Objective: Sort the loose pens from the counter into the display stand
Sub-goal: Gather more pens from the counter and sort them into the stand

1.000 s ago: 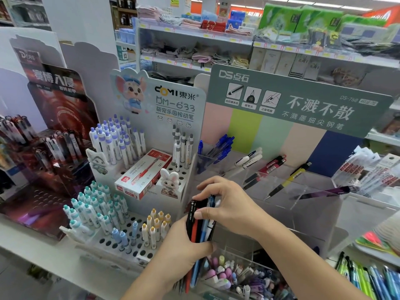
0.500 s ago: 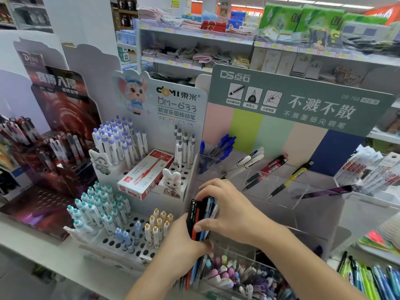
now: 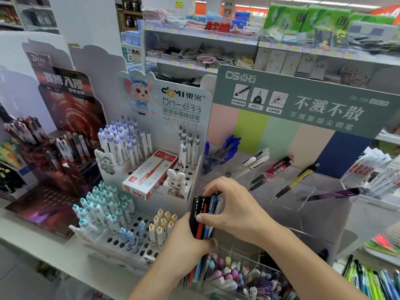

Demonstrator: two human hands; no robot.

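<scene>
My left hand (image 3: pixel 184 245) grips a bundle of pens (image 3: pixel 204 215), black, red and blue, held upright in front of the displays. My right hand (image 3: pixel 236 210) rests on the bundle's top, thumb and fingers pinching the pens' upper ends. Behind them stands a clear acrylic display stand (image 3: pixel 303 191) under a green sign, with tilted compartments: blue pens (image 3: pixel 227 148) at the left, then white pens (image 3: pixel 255 160), red-black pens (image 3: pixel 275 169), a yellow-black pen (image 3: pixel 298 180) and a purple pen (image 3: pixel 331 194).
A white DM-633 peg stand (image 3: pixel 186 109) at the left holds purple, teal and yellow pens and a red-white pen box (image 3: pixel 149 176). A dark stand (image 3: pixel 65 148) is further left. A clear bin of erasers (image 3: pixel 242 276) sits below my hands; green pens (image 3: pixel 372 278) lie at the lower right.
Both hands and the bundle stay in nearly the same place; the right fingers have shifted slightly on the pen tops. The view has edged a little.
</scene>
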